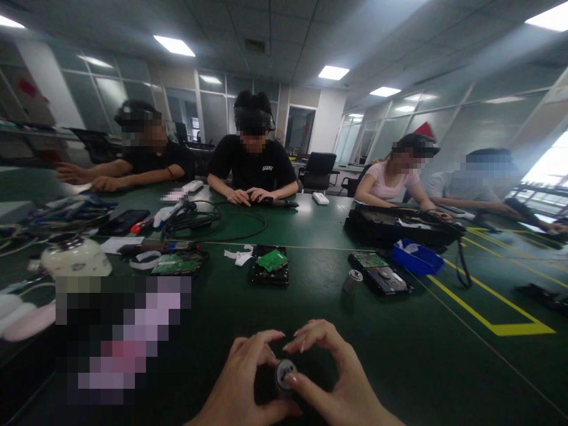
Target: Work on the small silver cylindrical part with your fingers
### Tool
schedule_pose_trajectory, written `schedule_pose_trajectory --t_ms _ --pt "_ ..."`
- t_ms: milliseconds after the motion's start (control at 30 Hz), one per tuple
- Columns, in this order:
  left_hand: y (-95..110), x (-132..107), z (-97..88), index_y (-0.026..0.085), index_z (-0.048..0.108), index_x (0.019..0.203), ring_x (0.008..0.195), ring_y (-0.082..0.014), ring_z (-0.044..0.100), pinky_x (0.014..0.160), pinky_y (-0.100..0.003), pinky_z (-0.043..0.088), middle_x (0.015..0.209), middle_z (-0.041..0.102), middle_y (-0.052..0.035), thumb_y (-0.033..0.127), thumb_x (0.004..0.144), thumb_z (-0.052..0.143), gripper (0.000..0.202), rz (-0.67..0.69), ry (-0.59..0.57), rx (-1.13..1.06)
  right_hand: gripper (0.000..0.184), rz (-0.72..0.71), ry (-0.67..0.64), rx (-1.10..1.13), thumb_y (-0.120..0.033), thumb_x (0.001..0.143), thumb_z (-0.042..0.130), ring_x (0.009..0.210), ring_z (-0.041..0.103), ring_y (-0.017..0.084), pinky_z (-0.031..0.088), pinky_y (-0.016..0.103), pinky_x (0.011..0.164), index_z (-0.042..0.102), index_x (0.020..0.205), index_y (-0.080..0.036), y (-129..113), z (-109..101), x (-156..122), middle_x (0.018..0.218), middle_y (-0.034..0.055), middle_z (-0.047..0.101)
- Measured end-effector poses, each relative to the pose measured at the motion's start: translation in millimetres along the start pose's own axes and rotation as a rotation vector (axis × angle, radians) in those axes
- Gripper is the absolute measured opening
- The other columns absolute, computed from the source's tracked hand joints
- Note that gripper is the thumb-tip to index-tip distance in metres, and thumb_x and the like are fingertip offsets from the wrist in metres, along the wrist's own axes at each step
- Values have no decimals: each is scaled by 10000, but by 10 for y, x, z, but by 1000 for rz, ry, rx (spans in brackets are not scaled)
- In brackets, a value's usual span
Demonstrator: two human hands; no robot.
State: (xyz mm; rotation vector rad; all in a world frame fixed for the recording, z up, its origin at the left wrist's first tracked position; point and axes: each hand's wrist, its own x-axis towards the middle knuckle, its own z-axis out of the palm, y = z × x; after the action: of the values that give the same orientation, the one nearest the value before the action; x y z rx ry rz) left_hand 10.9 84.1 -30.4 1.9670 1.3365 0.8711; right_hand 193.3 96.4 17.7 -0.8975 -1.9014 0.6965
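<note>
A motor-like metal cylinder (pixel 285 374) stands at the near middle of the green table, its round end with small dark holes facing up. My left hand (pixel 246 378) curls around its left side, thumb low and fingers near the rim, and seems to grip it. The thumb of my right hand (pixel 335 376) touches the cylinder's top, while its other fingers arch in the air, apart from the thumb. A similar metal cylinder (pixel 352 281) stands upright farther off to the right.
Hard drives (pixel 270 275) with green circuit boards lie ahead, one more hard drive (pixel 381 273) to the right near a blue tray (pixel 417 258). A black case (pixel 402 228), a coiled cable (pixel 195 222) and a pale round jar (pixel 76 257) surround them. Several people sit across the table.
</note>
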Motion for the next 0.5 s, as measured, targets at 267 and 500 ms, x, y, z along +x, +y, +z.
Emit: schedule_pose_trajectory --t_ms 267,500 --pt "23 -9 -7 256 452 1205 870 -257 588 790 -394 453 863 685 -6 354 567 817 741 -9 12 -9 192 54 34 14 -185 736 682 845 662 212 402 422 931 532 624 -228 -26 -5 64 740 12 739" --pt "-30 -3 20 258 468 1213 871 -266 585 811 -411 437 818 689 0 429 547 824 774 1 39 -9 241 280 140 -68 -309 738 689 953 666 263 462 412 876 505 615 -213 565 -299 243 797 74 722"
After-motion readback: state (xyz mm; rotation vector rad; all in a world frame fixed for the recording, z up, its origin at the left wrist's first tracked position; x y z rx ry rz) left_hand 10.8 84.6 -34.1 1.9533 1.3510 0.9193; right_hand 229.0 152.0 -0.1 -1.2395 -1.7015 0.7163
